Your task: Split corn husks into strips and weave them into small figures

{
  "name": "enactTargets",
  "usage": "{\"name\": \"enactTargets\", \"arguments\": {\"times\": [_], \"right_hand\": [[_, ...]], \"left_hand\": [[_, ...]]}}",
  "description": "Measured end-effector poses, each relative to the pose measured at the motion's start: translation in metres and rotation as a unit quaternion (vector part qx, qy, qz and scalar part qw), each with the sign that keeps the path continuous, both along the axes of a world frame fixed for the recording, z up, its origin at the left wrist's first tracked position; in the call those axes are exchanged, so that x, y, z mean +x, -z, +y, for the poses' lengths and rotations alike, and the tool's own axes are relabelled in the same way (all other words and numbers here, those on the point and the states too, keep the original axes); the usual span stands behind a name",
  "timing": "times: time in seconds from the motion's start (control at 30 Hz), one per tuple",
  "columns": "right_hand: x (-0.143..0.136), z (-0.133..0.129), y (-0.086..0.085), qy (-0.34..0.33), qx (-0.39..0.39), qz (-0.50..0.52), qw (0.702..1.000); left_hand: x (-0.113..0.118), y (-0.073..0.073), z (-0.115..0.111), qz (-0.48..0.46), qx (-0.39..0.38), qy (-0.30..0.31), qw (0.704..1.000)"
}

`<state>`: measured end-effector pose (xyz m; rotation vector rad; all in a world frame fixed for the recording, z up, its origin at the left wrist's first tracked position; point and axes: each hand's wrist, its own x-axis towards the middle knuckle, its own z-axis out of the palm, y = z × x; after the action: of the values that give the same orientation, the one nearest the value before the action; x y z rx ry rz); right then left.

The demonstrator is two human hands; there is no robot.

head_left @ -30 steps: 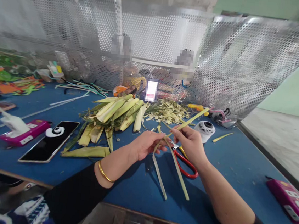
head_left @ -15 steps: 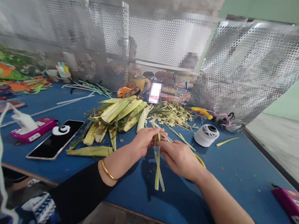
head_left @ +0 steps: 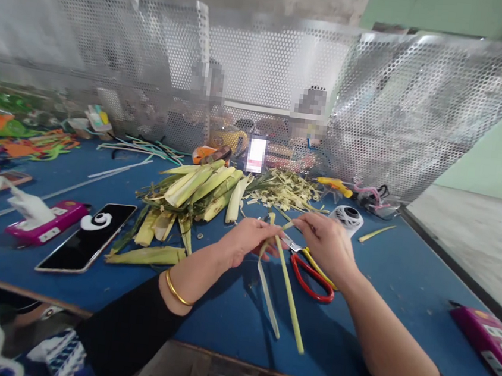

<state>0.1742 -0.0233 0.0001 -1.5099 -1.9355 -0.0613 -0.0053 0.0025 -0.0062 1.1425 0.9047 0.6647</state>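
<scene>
Pale green corn husk strips [head_left: 289, 294] cross one another between my hands, with two long ends hanging down over the table. My left hand [head_left: 248, 240] pinches them at the crossing between thumb and fingers. One strip end runs to the right, and my right hand [head_left: 328, 241] is closed on its tip. Below my right hand lie scissors [head_left: 326, 299] with one red and one yellow handle, partly covered by that hand. A pile of corn husks [head_left: 203, 189] sits beyond my left hand, and a single husk [head_left: 147, 255] lies in front of it.
Behind my right hand stands a white spool of thread [head_left: 347, 218]. Husk scraps [head_left: 289, 189] are heaped near the perforated metal screen [head_left: 265, 52]. At left are a phone [head_left: 88, 240] and a pink power strip [head_left: 52, 222] with a white cable. Another pink power strip [head_left: 488, 341] is at right.
My right hand has moved up and right, drawing a strip end away from my left hand. The hanging ends have spread apart, and the scissors have come into fuller view.
</scene>
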Motion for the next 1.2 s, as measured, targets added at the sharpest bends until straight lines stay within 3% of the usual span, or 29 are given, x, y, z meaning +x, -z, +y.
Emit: {"name": "enactTargets", "arguments": {"times": [0.07, 0.13, 0.27, 0.33, 0.4, 0.47, 0.53, 0.63, 0.83, 0.93, 1.0, 1.07, 1.13, 1.2], "right_hand": [[0.002, 0.003, 0.003, -0.013, 0.030, -0.041, 0.999], [0.001, 0.006, 0.007, -0.019, 0.049, -0.065, 0.996], [-0.006, 0.000, 0.004, 0.045, 0.116, -0.023, 0.992], [-0.012, -0.007, -0.003, 0.068, 0.041, 0.032, 0.996], [-0.017, -0.014, -0.006, 0.041, -0.126, 0.071, 0.989], [-0.021, -0.016, -0.004, -0.024, -0.273, 0.106, 0.956], [-0.023, -0.015, 0.002, -0.077, -0.327, 0.154, 0.929], [-0.022, -0.009, 0.011, -0.082, -0.295, 0.177, 0.935], [-0.017, -0.005, 0.016, -0.092, -0.264, 0.056, 0.958], [-0.016, -0.008, 0.013, -0.056, -0.187, -0.014, 0.981], [-0.016, -0.010, 0.008, -0.027, -0.106, 0.015, 0.994], [-0.016, -0.012, 0.002, -0.026, -0.021, 0.106, 0.994], [-0.017, -0.014, -0.002, -0.042, 0.037, 0.184, 0.981], [-0.017, -0.013, -0.003, -0.046, 0.043, 0.195, 0.979]], "left_hand": [[0.001, 0.003, -0.002, 0.007, -0.016, 0.076, 0.997], [0.002, 0.005, -0.004, 0.004, -0.040, 0.099, 0.994], [0.005, 0.006, -0.002, -0.018, -0.070, -0.010, 0.997], [0.006, 0.006, -0.001, -0.025, -0.065, -0.069, 0.995], [0.007, 0.006, 0.001, -0.026, -0.055, -0.112, 0.992], [0.006, 0.005, 0.001, -0.026, -0.047, -0.137, 0.989], [0.005, 0.005, 0.002, -0.030, -0.042, -0.144, 0.988], [0.002, 0.003, 0.004, -0.038, -0.044, -0.151, 0.987], [-0.001, 0.003, 0.010, -0.117, -0.142, -0.100, 0.978], [0.001, 0.001, 0.009, -0.141, -0.167, -0.099, 0.971], [0.002, -0.001, 0.007, -0.141, -0.155, -0.109, 0.972], [0.003, -0.003, 0.003, -0.132, -0.128, -0.101, 0.978], [0.003, -0.002, -0.002, -0.115, -0.092, -0.058, 0.987], [0.005, 0.000, -0.007, -0.098, -0.065, 0.010, 0.993]]}}
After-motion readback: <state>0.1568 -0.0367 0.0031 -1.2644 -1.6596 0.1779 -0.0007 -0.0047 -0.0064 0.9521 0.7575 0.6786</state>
